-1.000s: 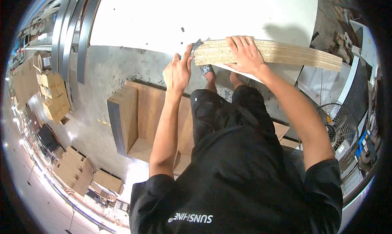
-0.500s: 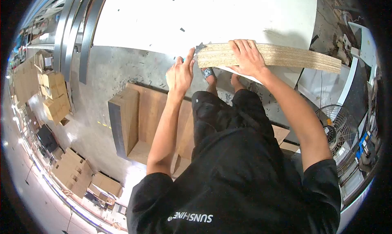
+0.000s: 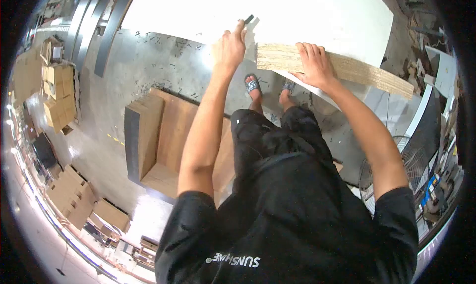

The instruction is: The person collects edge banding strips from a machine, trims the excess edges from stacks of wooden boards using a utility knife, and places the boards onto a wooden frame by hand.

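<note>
My right hand (image 3: 316, 66) lies over a stack of particleboard strips (image 3: 362, 70), fingers across the top and thumb at the near side. The strips lie together on a white tabletop (image 3: 307, 16), their rough tan faces showing, and reach to the right. My left hand (image 3: 229, 48) is beyond the left end of the stack, apart from it, over the table's near edge. A small dark strip (image 3: 249, 19) shows at the tips of its thumb and forefinger, pinched there; a shadow falls beside it.
Below left stands a brown wooden box frame (image 3: 171, 130) with a dark end. Long dark boards (image 3: 111, 36) lie at upper left, cardboard boxes (image 3: 59, 93) further left. Dark scraps litter the grey floor (image 3: 134, 71). A wire fan (image 3: 414, 162) stands at right, behind my arm.
My left hand has moved up and away from the stack's left end with the dark strip. The stack and my right hand appear slightly further right as the view has shifted.
</note>
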A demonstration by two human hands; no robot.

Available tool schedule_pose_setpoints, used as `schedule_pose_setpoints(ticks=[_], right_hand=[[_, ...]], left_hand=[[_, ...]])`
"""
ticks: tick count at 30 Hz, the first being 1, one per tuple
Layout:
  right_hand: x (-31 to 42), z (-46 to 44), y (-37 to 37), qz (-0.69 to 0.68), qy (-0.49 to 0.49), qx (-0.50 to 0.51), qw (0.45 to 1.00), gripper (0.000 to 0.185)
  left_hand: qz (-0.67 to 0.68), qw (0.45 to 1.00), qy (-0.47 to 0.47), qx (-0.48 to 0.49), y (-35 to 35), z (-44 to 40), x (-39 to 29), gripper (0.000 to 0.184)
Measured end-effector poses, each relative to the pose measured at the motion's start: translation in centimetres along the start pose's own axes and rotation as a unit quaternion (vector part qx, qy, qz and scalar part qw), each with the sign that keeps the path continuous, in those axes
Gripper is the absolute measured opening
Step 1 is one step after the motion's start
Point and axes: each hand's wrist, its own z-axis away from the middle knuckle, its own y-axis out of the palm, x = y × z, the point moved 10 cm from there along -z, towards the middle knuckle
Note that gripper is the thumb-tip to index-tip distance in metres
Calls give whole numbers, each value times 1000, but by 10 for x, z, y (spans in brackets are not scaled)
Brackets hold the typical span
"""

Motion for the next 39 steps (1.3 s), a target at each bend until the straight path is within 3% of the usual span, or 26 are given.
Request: schedule_pose_setpoints(ticks=[2,6,9,10,11,12,15,18,23,25,26,31,33,37,39], right_hand=[[1,-4,-4,5,2,19,1000,97],[2,-2,-10,0,-11,-27,1000,96],[1,-1,-9,24,-5,-3,1000,96],[1,-1,-11,18,-9,-12,1000,96],[1,0,-12,13,-11,-21,1000,96],[0,2,-12,7,-12,-28,1000,96],[-2,4,-10,-9,-17,-34,999,96],[-2,6,-13,-5,-21,-45,999,94],[-4,12,-6,15,-34,-101,994,96],[-7,10,-10,13,-16,-63,998,96],[-4,10,-11,6,-14,-41,999,97],[-4,15,-20,-9,-33,-93,995,100],[-5,17,-21,-13,-37,-91,995,101],[-8,18,-22,-41,-32,-96,994,100],[-5,17,-20,-39,-33,-85,995,100]], left_hand=[[12,999,32,-10,-7,-16,-2,46],[8,1000,9,27,5,-32,16,50],[37,971,152,-181,-21,-21,5,58],[106,973,169,-112,-20,-14,-3,68],[111,955,236,-139,-11,1,-6,82],[190,948,253,-44,-2,11,-18,101],[167,943,289,-1,13,45,-44,115],[203,945,255,39,33,35,-41,117],[214,948,232,30,38,31,-42,100],[249,941,224,44,39,33,-42,98],[281,932,214,79,47,32,-40,105],[399,901,167,40,63,61,-39,138],[523,839,111,102,76,75,-49,136],[578,808,56,95,78,78,-57,127],[566,819,64,75,76,80,-54,124]])
